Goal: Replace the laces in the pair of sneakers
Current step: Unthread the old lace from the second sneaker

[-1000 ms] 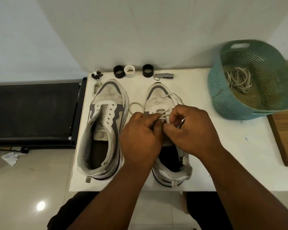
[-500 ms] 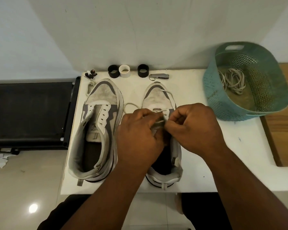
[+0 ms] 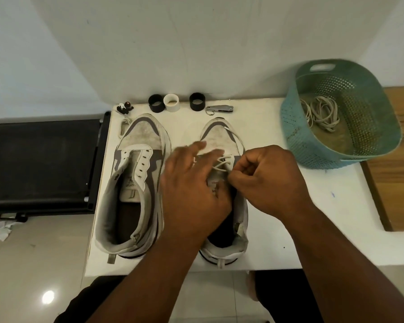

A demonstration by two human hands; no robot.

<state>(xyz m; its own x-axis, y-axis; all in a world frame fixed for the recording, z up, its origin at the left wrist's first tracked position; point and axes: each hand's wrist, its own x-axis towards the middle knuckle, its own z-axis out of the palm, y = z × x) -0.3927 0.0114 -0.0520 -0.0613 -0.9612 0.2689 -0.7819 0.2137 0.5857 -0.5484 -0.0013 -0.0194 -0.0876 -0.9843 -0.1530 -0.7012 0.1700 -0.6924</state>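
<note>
Two grey-and-white sneakers stand side by side on the white table (image 3: 273,234), toes away from me. The left sneaker (image 3: 135,173) has bare eyelets and no lace. The right sneaker (image 3: 219,136) carries a white lace (image 3: 224,159) crossed through its lowest eyelets, one loose end trailing over the toe. My left hand (image 3: 191,187) hovers over that shoe's left side, fingers stretched out and blurred, holding nothing. My right hand (image 3: 271,178) is curled at the shoe's right side and pinches the lace beside the tongue.
A teal perforated basket (image 3: 289,127) at the table's right holds a bundle of pale laces (image 3: 322,113). Two black rings, a white ring (image 3: 172,102), a small metal folding tool (image 3: 219,109) and a tiny figurine line the far edge. A black slab (image 3: 40,164) adjoins the table's left.
My left hand has let go of the lace and spread its fingers toward the toe. My right hand keeps its pinch by the tongue. The view shifted slightly.
</note>
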